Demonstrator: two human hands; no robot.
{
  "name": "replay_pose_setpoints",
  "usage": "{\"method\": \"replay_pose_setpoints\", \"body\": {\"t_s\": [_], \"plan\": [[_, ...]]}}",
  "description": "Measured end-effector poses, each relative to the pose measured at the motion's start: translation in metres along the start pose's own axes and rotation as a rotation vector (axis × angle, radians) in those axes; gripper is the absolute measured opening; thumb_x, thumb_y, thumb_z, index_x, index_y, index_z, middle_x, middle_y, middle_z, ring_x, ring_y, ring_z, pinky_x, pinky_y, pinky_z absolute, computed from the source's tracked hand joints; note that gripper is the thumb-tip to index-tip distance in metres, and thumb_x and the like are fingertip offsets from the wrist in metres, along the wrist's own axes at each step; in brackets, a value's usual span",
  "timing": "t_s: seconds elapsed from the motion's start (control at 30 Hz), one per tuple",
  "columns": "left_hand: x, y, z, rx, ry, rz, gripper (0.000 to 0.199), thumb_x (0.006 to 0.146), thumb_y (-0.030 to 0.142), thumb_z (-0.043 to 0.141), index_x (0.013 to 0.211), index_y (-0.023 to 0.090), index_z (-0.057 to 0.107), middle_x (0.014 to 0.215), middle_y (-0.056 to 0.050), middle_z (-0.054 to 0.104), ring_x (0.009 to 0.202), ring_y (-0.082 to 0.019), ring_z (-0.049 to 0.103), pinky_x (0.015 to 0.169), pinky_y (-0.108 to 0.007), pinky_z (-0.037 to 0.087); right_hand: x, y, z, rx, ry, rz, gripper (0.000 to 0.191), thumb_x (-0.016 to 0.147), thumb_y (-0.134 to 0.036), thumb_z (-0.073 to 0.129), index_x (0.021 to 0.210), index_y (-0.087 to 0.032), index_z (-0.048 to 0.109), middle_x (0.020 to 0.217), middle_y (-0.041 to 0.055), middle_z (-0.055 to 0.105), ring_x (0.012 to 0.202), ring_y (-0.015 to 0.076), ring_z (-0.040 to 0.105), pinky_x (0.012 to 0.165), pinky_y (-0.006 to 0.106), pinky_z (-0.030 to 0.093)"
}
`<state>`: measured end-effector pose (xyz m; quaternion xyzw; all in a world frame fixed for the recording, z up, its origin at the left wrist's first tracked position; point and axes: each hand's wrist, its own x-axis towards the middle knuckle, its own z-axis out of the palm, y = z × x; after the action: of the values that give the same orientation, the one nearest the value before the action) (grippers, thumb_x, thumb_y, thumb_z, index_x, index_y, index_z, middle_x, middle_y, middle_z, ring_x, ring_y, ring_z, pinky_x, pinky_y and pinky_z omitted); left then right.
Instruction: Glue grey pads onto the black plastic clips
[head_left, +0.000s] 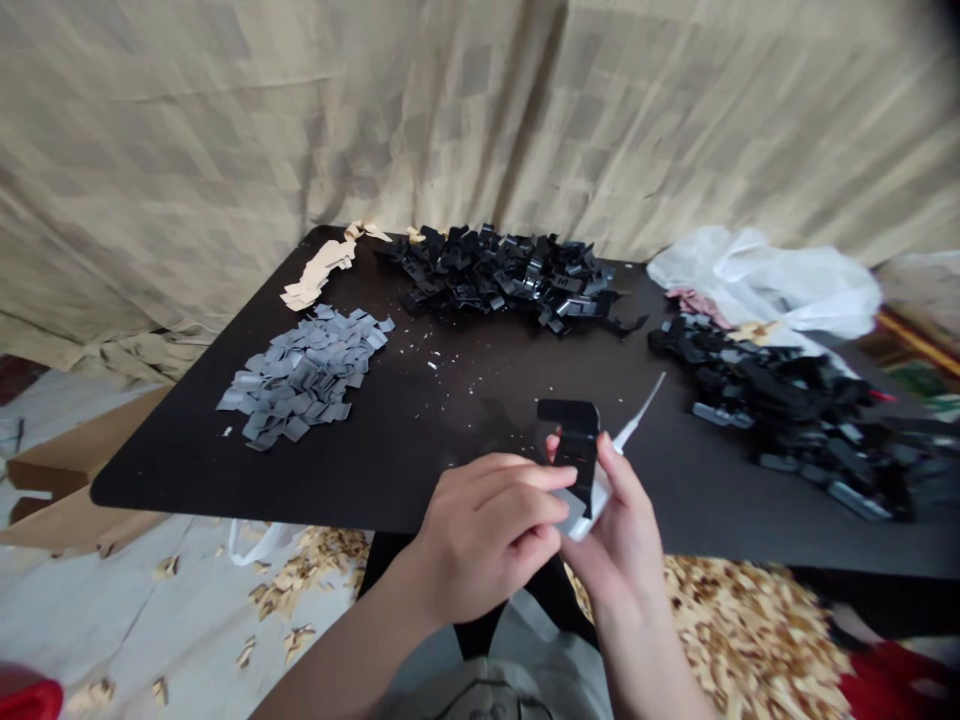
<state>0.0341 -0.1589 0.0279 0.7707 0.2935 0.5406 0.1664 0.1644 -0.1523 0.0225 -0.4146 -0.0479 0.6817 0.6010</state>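
My right hand [626,530] is closed around a white bottle [600,497] with a long thin nozzle [643,412], perhaps a glue bottle. The same hand also grips a bent black plastic piece [577,440], which stands up with its flat top arm pointing left. From the left, my left hand [487,530] reaches over with its fingers curled, and its index fingertip presses on the black piece. The left thumb is hidden, and whether this hand holds anything small I cannot make out.
Grey flat pieces [307,370] lie heaped on the dark table [450,400]. Black plastic parts are piled at the back [502,270] and right [795,400]. Beige strips [322,270] sit back left, a white plastic bag [772,280] back right. Beige scraps [750,640] and a cardboard box [82,460] are below.
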Motion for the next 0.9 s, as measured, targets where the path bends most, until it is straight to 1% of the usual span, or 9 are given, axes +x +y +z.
{"method": "replay_pose_setpoints", "body": {"t_s": [0.2,0.4,0.47,0.53,0.6,0.67,0.73,0.8,0.9], "plan": [[-0.002,-0.002,-0.004,0.068,-0.048,-0.012,0.021,0.069,0.003,0.059,0.082,0.021,0.061,0.086,-0.001,0.065,0.08,-0.014,0.057,0.07,-0.025,0.051,0.0,0.002,0.002,0.039,-0.007,0.055,0.023,0.064,-0.033,0.069,0.079,-0.016,0.064,0.076,0.0023,0.066,0.067,0.0115,0.061,0.061,0.022,0.049],[0.0,0.001,-0.007,0.065,-0.04,-0.014,0.02,0.071,0.006,0.057,0.082,0.022,0.063,0.084,0.0,0.065,0.078,-0.013,0.057,0.071,-0.025,0.051,-0.001,0.001,0.002,0.014,0.003,0.092,0.027,0.064,-0.037,0.069,0.081,-0.018,0.063,0.076,0.0008,0.066,0.066,0.0113,0.06,0.061,0.022,0.049],[0.0,-0.001,-0.007,0.022,-0.022,-0.013,0.021,0.07,0.005,0.057,0.081,0.021,0.063,0.084,-0.001,0.065,0.08,-0.014,0.058,0.072,-0.028,0.051,-0.001,0.001,0.001,0.059,-0.003,0.123,0.026,0.065,-0.037,0.068,0.082,-0.017,0.063,0.076,0.0013,0.066,0.061,0.0102,0.059,0.055,0.02,0.048],[-0.002,-0.006,-0.005,-0.059,-0.024,-0.017,0.017,0.069,0.006,0.058,0.077,0.02,0.064,0.095,-0.005,0.065,0.09,-0.018,0.059,0.079,-0.033,0.051,-0.001,0.001,0.001,0.109,-0.057,0.175,0.026,0.069,-0.038,0.065,0.084,-0.017,0.064,0.072,0.0007,0.064,0.049,0.0068,0.053,0.044,0.017,0.043],[-0.003,-0.013,-0.001,-0.131,-0.062,-0.037,0.014,0.069,0.008,0.059,0.074,0.019,0.064,0.116,-0.008,0.059,0.107,-0.023,0.054,0.09,-0.042,0.046,-0.002,0.003,0.003,0.15,-0.122,0.215,0.026,0.072,-0.04,0.062,0.085,-0.017,0.064,0.067,-0.0009,0.062,0.041,0.004,0.046,0.039,0.015,0.039],[-0.004,-0.021,0.004,-0.172,-0.096,-0.062,0.012,0.071,0.009,0.059,0.074,0.02,0.064,0.127,-0.009,0.052,0.117,-0.026,0.047,0.097,-0.049,0.038,-0.003,0.006,0.005,0.181,-0.131,0.213,0.024,0.075,-0.039,0.06,0.086,-0.018,0.064,0.072,-0.0006,0.063,0.05,0.0048,0.052,0.049,0.015,0.045],[-0.002,-0.027,0.009,-0.208,-0.084,-0.087,0.013,0.072,0.008,0.058,0.075,0.02,0.064,0.124,-0.009,0.055,0.116,-0.025,0.049,0.1,-0.051,0.035,-0.006,0.011,0.007,0.18,-0.104,0.206,0.021,0.074,-0.036,0.061,0.086,-0.019,0.064,0.077,-0.0002,0.064,0.06,0.0071,0.057,0.057,0.017,0.048],[0.0,-0.029,0.011,-0.263,-0.037,-0.151,0.016,0.073,0.006,0.055,0.076,0.02,0.064,0.116,-0.007,0.061,0.107,-0.021,0.057,0.096,-0.047,0.041,-0.009,0.016,0.007,0.123,-0.104,0.228,0.02,0.072,-0.037,0.063,0.08,-0.018,0.063,0.063,-0.001,0.061,0.052,0.0079,0.054,0.05,0.018,0.045],[0.006,-0.028,0.01,-0.353,0.072,-0.385,0.016,0.075,0.007,0.053,0.078,0.019,0.063,0.104,-0.005,0.067,0.087,-0.017,0.065,0.078,-0.032,0.054,-0.012,0.022,0.001,-0.081,-0.174,0.271,0.029,0.071,-0.043,0.062,0.07,-0.014,0.059,0.051,-0.0009,0.054,0.036,0.0056,0.04,0.039,0.018,0.036]]}}
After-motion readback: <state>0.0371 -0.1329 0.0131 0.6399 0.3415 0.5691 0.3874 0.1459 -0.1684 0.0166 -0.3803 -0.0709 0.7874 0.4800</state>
